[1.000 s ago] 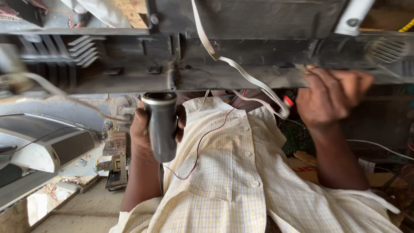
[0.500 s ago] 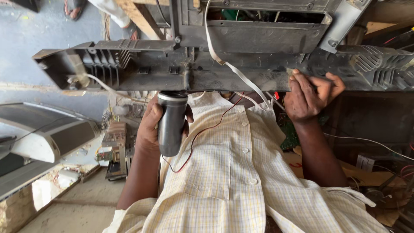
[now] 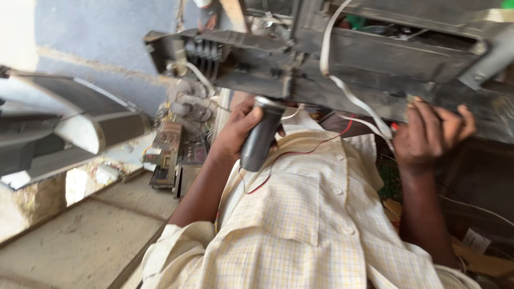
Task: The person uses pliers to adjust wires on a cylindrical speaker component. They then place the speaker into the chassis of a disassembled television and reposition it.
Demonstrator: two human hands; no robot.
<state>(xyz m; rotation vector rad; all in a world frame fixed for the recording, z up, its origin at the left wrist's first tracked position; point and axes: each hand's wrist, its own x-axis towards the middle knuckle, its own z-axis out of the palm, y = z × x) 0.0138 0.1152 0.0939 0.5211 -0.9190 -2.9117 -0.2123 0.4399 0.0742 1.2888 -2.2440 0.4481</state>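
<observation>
My left hand (image 3: 233, 134) is wrapped around a dark grey cylindrical tool (image 3: 261, 140), its top end pressed up against the underside of a dark plastic electronics chassis (image 3: 375, 59). My right hand (image 3: 428, 136) grips the lower edge of that chassis further right, fingers curled over the rim. A white flat ribbon cable (image 3: 342, 88) hangs from the chassis between my hands. A thin red wire (image 3: 316, 147) trails from the tool area across my pale checked shirt (image 3: 300, 230).
A grey curved appliance casing (image 3: 80, 120) lies at the left. Loose circuit boards and parts (image 3: 171, 152) sit beside my left arm. Concrete floor (image 3: 64, 241) spreads at the lower left. Wires and clutter (image 3: 482, 214) lie at the right.
The view has swung, so the chassis and both hands now sit further right in frame. Each hand keeps its hold; the tool stays against the chassis underside.
</observation>
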